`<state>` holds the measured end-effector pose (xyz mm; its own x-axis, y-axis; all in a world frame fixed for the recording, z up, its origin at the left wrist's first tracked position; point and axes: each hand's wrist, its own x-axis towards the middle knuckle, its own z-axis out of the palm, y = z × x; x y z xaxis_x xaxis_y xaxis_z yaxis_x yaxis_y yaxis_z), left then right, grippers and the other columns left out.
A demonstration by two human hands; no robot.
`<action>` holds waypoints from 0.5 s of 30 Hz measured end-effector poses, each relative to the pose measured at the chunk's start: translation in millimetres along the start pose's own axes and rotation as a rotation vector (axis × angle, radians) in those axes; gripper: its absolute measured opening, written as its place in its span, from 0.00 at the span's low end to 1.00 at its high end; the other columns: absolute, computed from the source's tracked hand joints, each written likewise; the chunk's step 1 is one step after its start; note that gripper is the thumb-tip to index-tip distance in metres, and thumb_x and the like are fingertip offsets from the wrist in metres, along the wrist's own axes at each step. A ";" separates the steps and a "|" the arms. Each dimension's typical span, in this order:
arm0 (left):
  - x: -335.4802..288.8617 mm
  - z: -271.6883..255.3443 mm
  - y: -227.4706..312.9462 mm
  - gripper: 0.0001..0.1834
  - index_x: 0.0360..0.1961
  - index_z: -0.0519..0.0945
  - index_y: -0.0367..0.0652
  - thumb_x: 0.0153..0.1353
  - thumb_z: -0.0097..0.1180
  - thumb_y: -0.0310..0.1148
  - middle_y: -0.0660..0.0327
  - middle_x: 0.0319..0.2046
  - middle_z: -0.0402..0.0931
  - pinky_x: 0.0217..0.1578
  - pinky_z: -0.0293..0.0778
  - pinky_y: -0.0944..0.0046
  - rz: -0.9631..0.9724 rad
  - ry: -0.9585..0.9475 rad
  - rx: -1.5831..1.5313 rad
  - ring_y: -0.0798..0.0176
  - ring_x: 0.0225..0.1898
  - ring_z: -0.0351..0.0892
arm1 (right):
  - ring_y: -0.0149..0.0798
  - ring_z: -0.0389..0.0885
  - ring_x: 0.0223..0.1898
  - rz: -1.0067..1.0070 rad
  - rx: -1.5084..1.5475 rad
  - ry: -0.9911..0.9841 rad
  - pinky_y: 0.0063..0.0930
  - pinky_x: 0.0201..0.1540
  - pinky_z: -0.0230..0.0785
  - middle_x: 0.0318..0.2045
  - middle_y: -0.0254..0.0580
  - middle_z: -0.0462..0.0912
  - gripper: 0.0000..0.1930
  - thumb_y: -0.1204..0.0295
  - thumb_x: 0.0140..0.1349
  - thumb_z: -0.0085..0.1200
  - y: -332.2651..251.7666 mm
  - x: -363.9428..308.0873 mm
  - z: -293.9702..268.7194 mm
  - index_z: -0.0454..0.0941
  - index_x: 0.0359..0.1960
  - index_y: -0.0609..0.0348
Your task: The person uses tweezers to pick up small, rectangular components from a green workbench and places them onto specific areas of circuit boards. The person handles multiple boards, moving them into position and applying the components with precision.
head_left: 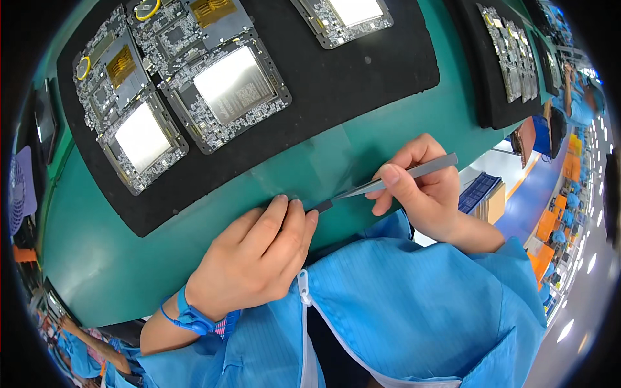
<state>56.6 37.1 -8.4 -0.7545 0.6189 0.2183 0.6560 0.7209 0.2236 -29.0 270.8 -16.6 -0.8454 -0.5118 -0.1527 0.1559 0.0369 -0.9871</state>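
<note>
In my right hand (pixel 424 194) is a pair of metal tweezers (pixel 414 176), pinched between thumb and fingers. Their tips point left and down toward a small dark grey strip (pixel 322 207). My left hand (pixel 255 252) has its fingers together, and the strip sticks out at its fingertips, just above the green tabletop (pixel 123 271). The left thumb is hidden beneath the hand. Whether the tweezer tips touch the strip, I cannot tell. Circuit boards with shiny metal shields, such as this one (pixel 236 87), lie beyond my hands on a black mat (pixel 310 110).
Another board (pixel 352 16) lies at the mat's far edge. More boards (pixel 511 55) rest on a second black mat (pixel 479 71) at the right. A blue bin (pixel 479 191) is below the table's right edge. A blue strap (pixel 191 317) circles my left wrist. Other people work around the room.
</note>
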 end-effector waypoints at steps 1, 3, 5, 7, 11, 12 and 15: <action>0.4 1.3 -0.2 0.15 0.40 0.80 0.36 0.49 0.61 0.27 0.55 0.41 0.76 0.37 0.75 0.65 0.006 -0.001 0.009 0.57 0.42 0.76 | 0.25 0.79 0.20 -0.033 -0.054 0.004 0.14 0.20 0.69 0.23 0.42 0.79 0.08 0.75 0.63 0.52 1.4 -1.5 0.6 0.65 0.32 0.64; 2.1 2.5 -0.6 0.15 0.41 0.80 0.37 0.48 0.60 0.27 0.55 0.42 0.76 0.37 0.75 0.65 0.018 -0.004 0.019 0.57 0.42 0.75 | 0.25 0.79 0.20 -0.041 -0.075 0.015 0.13 0.20 0.69 0.22 0.41 0.79 0.08 0.75 0.62 0.53 4.1 -4.9 1.8 0.66 0.32 0.64; 4.3 1.5 -1.7 0.16 0.41 0.80 0.37 0.48 0.58 0.26 0.55 0.43 0.76 0.36 0.75 0.66 0.033 -0.012 0.021 0.58 0.42 0.75 | 0.25 0.79 0.20 -0.051 -0.096 0.024 0.13 0.20 0.69 0.22 0.41 0.79 0.08 0.75 0.62 0.53 4.5 -5.8 3.7 0.66 0.31 0.64; 4.0 1.9 -2.6 0.16 0.41 0.80 0.37 0.48 0.57 0.27 0.55 0.43 0.76 0.36 0.75 0.66 0.039 -0.013 0.018 0.58 0.43 0.74 | 0.25 0.80 0.20 -0.059 -0.122 0.028 0.13 0.20 0.69 0.22 0.41 0.79 0.08 0.75 0.62 0.54 3.4 -5.4 5.6 0.66 0.31 0.64; 3.9 2.0 -4.2 0.16 0.41 0.80 0.37 0.48 0.57 0.27 0.55 0.44 0.76 0.36 0.74 0.66 0.043 -0.008 0.015 0.58 0.42 0.74 | 0.25 0.80 0.21 -0.051 -0.088 0.008 0.14 0.20 0.69 0.22 0.41 0.79 0.09 0.75 0.62 0.54 5.3 -3.9 3.7 0.66 0.31 0.64; 3.7 2.5 -4.6 0.16 0.41 0.81 0.37 0.48 0.57 0.27 0.55 0.44 0.76 0.35 0.74 0.66 0.043 -0.007 0.014 0.58 0.42 0.75 | 0.25 0.80 0.21 -0.056 -0.096 0.006 0.14 0.20 0.69 0.22 0.41 0.79 0.09 0.75 0.62 0.54 4.5 -3.2 4.1 0.66 0.31 0.64; 3.7 2.3 -4.3 0.15 0.40 0.81 0.37 0.49 0.58 0.27 0.56 0.43 0.76 0.35 0.74 0.66 0.043 -0.007 0.017 0.58 0.42 0.75 | 0.25 0.80 0.20 -0.039 -0.071 0.001 0.13 0.21 0.69 0.22 0.42 0.79 0.09 0.75 0.62 0.54 3.2 -2.5 4.8 0.66 0.32 0.64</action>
<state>51.0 37.0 -10.7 -0.7260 0.6513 0.2206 0.6872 0.6991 0.1977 -24.0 268.1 -19.1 -0.8508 -0.5129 -0.1144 0.0866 0.0780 -0.9932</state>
